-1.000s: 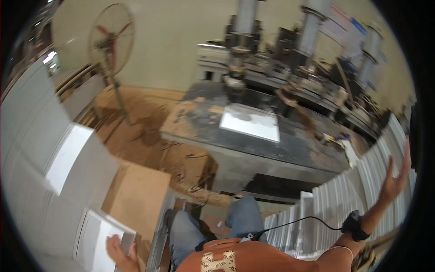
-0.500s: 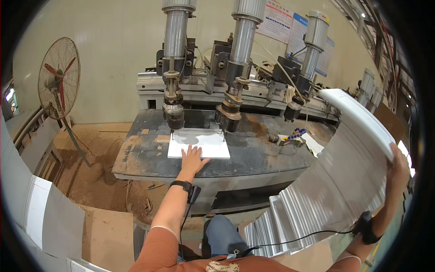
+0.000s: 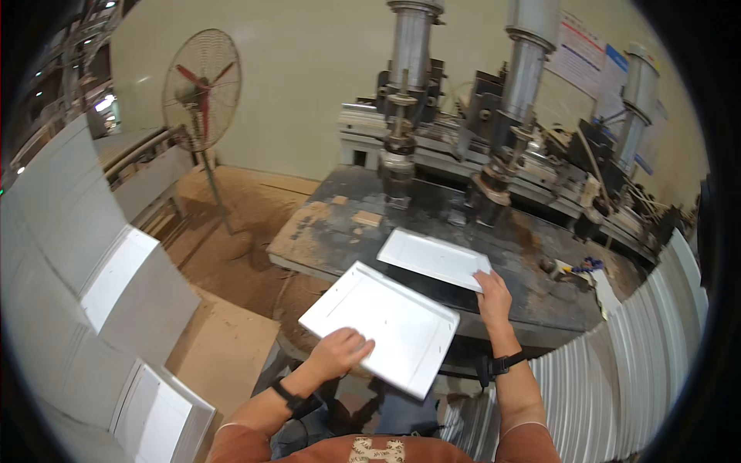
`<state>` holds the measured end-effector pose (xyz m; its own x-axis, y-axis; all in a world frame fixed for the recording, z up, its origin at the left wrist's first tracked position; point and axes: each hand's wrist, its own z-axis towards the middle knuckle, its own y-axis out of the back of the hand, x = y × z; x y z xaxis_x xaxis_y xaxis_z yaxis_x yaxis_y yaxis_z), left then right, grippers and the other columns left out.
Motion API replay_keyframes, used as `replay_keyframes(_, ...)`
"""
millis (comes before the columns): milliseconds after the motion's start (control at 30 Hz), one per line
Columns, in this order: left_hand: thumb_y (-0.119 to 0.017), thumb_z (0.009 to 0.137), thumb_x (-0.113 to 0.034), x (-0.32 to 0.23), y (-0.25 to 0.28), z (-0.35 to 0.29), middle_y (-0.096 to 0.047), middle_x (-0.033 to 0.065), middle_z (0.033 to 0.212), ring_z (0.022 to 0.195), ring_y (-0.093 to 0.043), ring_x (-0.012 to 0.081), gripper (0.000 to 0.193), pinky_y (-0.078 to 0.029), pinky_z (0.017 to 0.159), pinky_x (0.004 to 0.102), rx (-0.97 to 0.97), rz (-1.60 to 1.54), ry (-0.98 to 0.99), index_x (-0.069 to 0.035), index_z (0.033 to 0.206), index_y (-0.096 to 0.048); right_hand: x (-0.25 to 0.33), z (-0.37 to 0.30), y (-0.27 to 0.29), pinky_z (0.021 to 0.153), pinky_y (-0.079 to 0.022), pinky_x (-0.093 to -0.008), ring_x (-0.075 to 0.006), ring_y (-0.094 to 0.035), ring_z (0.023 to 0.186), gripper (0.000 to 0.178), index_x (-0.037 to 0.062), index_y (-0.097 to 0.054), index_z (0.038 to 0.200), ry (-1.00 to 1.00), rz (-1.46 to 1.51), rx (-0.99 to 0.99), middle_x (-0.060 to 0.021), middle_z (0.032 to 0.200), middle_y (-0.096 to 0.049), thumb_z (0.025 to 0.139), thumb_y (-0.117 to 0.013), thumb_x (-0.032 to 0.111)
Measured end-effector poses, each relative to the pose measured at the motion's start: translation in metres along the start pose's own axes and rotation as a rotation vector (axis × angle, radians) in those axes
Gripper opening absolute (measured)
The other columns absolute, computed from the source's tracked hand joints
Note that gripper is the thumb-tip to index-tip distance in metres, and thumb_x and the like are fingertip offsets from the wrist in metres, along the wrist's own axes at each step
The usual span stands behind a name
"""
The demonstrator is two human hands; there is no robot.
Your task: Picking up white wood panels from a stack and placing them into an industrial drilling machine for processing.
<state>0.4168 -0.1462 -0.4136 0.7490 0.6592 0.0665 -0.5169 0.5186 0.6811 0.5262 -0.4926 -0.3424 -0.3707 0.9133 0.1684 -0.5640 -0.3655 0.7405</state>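
— Which step is in hand?
— Panel handling, I'd judge. The machine (image 3: 485, 112) spans 12 to 2 o'clock, its heads hanging over the dark table (image 3: 347, 239). The white near panel (image 3: 394, 328) is at 6 o'clock, tilted, on the near side of the table. The far panel (image 3: 434, 260) lies at 1 o'clock from it, over the tabletop; whether it rests there or is lifted, I can't tell.
— And the grip?
— The left hand (image 3: 340, 353) has its fingers curled on the near panel at its 8 o'clock edge, thumb hidden; I take that as holding. The right hand (image 3: 492, 297) pinches the far panel's 4 o'clock corner.
— What does the next move call for?
— Keeping both apart, to my mind: their nearest corners are close.
— What else is around?
— Tall left stacks (image 3: 46, 247) at 9 o'clock. The right stack (image 3: 602, 370), at 4, stands near the right forearm (image 3: 525, 393) and probably cramps that elbow. The fan (image 3: 193, 91), at 10, is well apart. A wood offcut (image 3: 367, 219) lies on the tabletop, at 10 o'clock from the far panel.
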Motion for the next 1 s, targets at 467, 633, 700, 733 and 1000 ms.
replay_keyframes(467, -0.062, 0.074, -0.009, -0.159, 0.26, -0.15, -0.066, 0.0011, 0.094, 0.082, -0.058, 0.0214, 0.027, -0.048, 0.067, 0.0314, 0.281, 0.835, 0.75, -0.011, 0.101, -0.067, -0.086, 0.032, -0.157, 0.097, -0.039, -0.0451, -0.0368, -0.056, 0.107, 0.037, -0.0001, -0.062, 0.11, 0.219, 0.08, 0.166, -0.0192, 0.112, -0.062, 0.076, -0.07, 0.012)
replay_keyframes(633, -0.063, 0.073, -0.011, -0.175, 0.281, -0.213, -0.062, 0.0056, 0.109, 0.094, -0.056, 0.0251, 0.042, -0.046, 0.075, 0.0335, 0.337, 1.191, 1.149, -0.006, 0.114, -0.06, -0.04, 0.047, -0.149, 0.103, -0.032, -0.0491, -0.0391, -0.039, 0.127, 0.045, 0.0041, -0.056, 0.12, 0.011, -0.274, 0.203, -0.0167, 0.125, -0.056, 0.079, -0.069, 0.018)
replay_keyframes(700, -0.064, 0.073, -0.012, -0.17, 0.283, -0.232, -0.058, 0.0075, 0.116, 0.099, -0.054, 0.0255, 0.048, -0.045, 0.078, 0.0342, 0.406, 1.133, 1.273, -0.006, 0.119, -0.056, -0.011, 0.051, -0.133, 0.105, -0.03, -0.0494, -0.0396, -0.035, 0.13, 0.047, 0.005, -0.055, 0.122, 0.114, -0.145, 0.157, -0.0159, 0.128, -0.053, 0.079, -0.069, 0.018)
replay_keyframes(733, -0.066, 0.072, -0.014, -0.168, 0.282, -0.24, -0.054, 0.0095, 0.123, 0.104, -0.052, 0.026, 0.055, -0.043, 0.081, 0.0349, 0.475, 1.064, 1.362, -0.005, 0.125, -0.052, 0.004, 0.052, -0.121, 0.106, -0.027, -0.0496, -0.0401, -0.03, 0.133, 0.049, 0.0059, -0.054, 0.124, 0.212, -0.04, 0.095, -0.0151, 0.13, -0.051, 0.08, -0.069, 0.019)
replay_keyframes(1000, -0.075, 0.071, -0.028, -0.158, 0.288, -0.26, -0.047, 0.0177, 0.13, 0.12, -0.041, 0.0373, 0.077, -0.031, 0.099, 0.0483, 0.338, 0.873, 1.554, -0.002, 0.134, -0.04, 0.097, 0.029, 0.116, 0.11, -0.023, -0.0434, -0.0317, -0.025, 0.139, 0.062, 0.0087, -0.044, 0.136, 0.28, -0.143, -0.141, -0.0107, 0.141, -0.043, 0.079, -0.065, 0.003)
